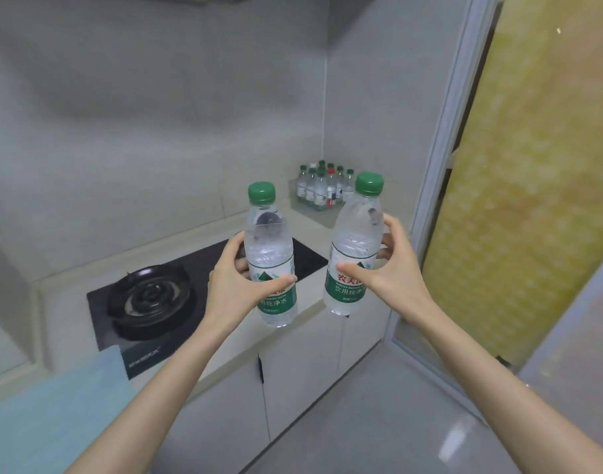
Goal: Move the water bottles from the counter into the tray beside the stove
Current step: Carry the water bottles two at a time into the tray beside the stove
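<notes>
Water bottle no. 1 (269, 254) is up in the air, gripped by the left hand (238, 278). The thumb lies across the front of the green label and the fingers curl round the far side. Cap green, bottle upright, liquid clear. From my view it hangs in front of the right end of the stove (149, 299) and the front edge of the tabletop (310, 290).

Water bottle no. 2 (355, 244) is gripped the same way by the right hand (392, 268), thumb on the label, fingers wrapped behind. I note a slight tilt, with the cap leaning to the right. It is also off the tabletop. The two bottles are near each other but not touching.

Tray (322, 218): clear-walled, set in the back corner of the tabletop, just past the right end of the stove. I log a cluster of small bottles (322, 186) standing upright in it, mostly green caps, one red cap (331, 171). I cannot get an exact count, as they overlap.

Other entries: black glass stove with one burner in view; pale blue cloth (54, 405) at lower left; white cabinet doors (293, 371) under the tabletop; a sliding door frame (440, 165) with a yellow patterned panel (532, 165) on the right.
</notes>
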`<action>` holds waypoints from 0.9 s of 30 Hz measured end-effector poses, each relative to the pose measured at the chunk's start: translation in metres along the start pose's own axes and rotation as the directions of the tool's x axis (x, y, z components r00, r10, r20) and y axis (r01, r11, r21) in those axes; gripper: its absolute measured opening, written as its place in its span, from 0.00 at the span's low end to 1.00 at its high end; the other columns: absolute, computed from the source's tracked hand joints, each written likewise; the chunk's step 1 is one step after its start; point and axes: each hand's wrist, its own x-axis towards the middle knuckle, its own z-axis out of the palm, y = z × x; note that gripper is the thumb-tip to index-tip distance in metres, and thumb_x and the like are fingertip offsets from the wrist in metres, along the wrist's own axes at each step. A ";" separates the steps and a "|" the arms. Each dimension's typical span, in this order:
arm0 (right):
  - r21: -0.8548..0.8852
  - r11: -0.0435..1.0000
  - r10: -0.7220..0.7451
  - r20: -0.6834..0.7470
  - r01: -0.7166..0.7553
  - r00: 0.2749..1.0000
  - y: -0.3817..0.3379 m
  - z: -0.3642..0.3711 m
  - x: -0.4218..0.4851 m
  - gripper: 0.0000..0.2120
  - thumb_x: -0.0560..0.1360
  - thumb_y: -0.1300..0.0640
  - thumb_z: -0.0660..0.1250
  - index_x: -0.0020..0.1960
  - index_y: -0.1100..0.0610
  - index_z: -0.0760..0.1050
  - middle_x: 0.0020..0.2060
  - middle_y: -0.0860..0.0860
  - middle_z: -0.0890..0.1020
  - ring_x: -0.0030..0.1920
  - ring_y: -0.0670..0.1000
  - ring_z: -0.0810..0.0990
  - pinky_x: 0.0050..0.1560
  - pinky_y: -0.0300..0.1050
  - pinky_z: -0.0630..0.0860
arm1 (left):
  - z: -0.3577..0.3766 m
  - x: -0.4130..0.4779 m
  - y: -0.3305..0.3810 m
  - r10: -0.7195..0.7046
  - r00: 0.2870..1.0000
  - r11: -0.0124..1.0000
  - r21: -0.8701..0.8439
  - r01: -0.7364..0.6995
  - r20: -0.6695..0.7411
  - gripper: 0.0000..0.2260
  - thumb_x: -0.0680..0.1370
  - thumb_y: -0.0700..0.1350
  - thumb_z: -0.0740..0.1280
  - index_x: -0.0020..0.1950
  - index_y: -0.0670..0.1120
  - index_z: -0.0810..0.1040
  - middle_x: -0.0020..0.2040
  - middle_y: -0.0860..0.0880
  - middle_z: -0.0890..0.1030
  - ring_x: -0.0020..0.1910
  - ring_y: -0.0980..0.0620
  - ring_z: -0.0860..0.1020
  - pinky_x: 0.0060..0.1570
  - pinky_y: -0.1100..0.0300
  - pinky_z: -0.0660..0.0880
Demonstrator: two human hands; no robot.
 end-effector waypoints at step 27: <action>0.001 0.995 0.099 0.036 -0.099 0.994 0.227 -0.058 0.432 0.39 0.64 0.58 0.80 0.68 0.49 0.62 0.58 0.48 0.77 0.48 0.41 0.78 0.41 0.36 0.74 | 0.255 0.420 -0.079 -0.051 0.998 0.997 -0.063 0.048 -0.036 0.39 0.55 0.49 0.83 0.61 0.61 0.69 0.52 0.53 0.84 0.50 0.55 0.83 0.52 0.49 0.80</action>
